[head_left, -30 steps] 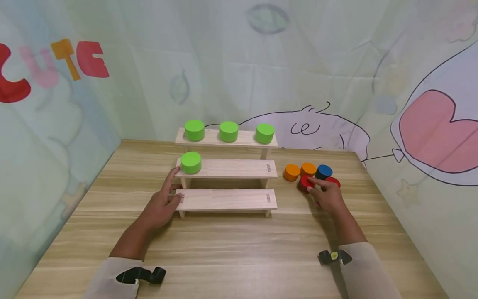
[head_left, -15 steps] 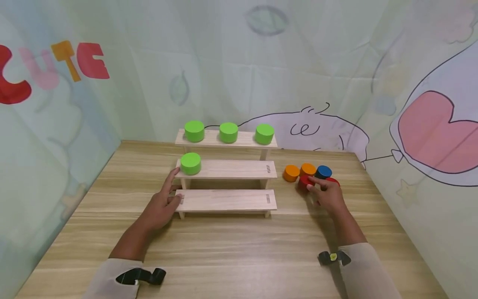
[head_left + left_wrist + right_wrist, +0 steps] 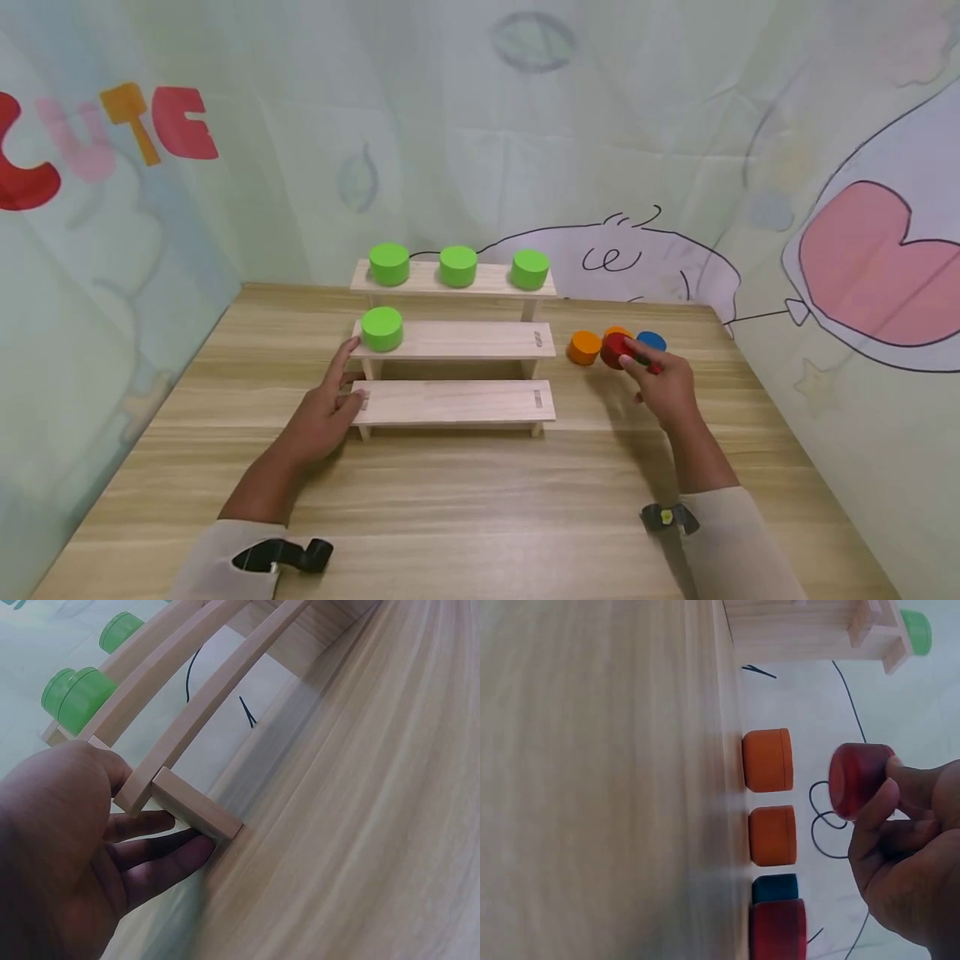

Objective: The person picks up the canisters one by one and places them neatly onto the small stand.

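A three-tier wooden stand (image 3: 450, 402) stands mid-table in the head view. My left hand (image 3: 322, 421) holds its left end, thumb at the lowest board and fingers against the side, as the left wrist view shows. Green round blocks (image 3: 457, 265) sit on the top tier, and one green block (image 3: 382, 328) is at the middle tier's left end. My right hand (image 3: 663, 390) pinches a red round block (image 3: 857, 780) between thumb and fingers, raised off the table. Below it lie two orange blocks (image 3: 768, 760), a blue block (image 3: 774, 887) and another red block (image 3: 778, 930), partly hidden in the head view.
The wood-grain table (image 3: 480, 508) extends in front of the stand. A printed cloth backdrop (image 3: 465, 150) rises behind and along both sides. Dark cameras are strapped at both sleeves, the left camera (image 3: 318, 554) and the right camera (image 3: 655, 517).
The red block has come up off the table in my right hand and now partly covers the rear orange block. My left hand stays at the stand.
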Available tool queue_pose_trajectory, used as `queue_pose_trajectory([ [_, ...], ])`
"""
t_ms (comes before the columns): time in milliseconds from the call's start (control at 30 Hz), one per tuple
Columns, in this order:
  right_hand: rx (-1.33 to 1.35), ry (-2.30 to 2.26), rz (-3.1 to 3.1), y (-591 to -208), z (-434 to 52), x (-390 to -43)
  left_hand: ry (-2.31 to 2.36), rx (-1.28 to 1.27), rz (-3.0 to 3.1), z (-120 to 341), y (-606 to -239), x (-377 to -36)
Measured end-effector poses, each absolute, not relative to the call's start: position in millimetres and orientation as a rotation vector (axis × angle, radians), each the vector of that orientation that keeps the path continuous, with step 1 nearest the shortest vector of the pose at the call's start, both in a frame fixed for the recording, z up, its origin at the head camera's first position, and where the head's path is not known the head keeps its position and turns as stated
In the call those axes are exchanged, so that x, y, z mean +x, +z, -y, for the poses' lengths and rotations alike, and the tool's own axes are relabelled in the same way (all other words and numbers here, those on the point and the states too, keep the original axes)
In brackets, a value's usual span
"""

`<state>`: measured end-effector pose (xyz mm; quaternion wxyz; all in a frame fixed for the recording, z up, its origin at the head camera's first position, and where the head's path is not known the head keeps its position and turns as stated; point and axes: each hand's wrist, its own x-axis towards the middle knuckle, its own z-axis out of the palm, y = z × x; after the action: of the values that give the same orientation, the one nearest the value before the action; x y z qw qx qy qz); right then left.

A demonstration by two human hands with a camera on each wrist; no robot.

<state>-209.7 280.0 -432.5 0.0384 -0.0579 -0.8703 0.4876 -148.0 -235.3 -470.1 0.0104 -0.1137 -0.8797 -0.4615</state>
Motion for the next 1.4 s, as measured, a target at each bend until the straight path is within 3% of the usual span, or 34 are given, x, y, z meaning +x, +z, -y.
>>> queue_pose_trajectory([
  [933,-0.029,1.564,2.202,-398,-241,-190,-1.452,-0.352,2.737,237,-470,-149],
  [1400,0.198,1.637,2.082,-376,-206,-191,-1.445,-0.36,2.741,236,-471,-148],
])
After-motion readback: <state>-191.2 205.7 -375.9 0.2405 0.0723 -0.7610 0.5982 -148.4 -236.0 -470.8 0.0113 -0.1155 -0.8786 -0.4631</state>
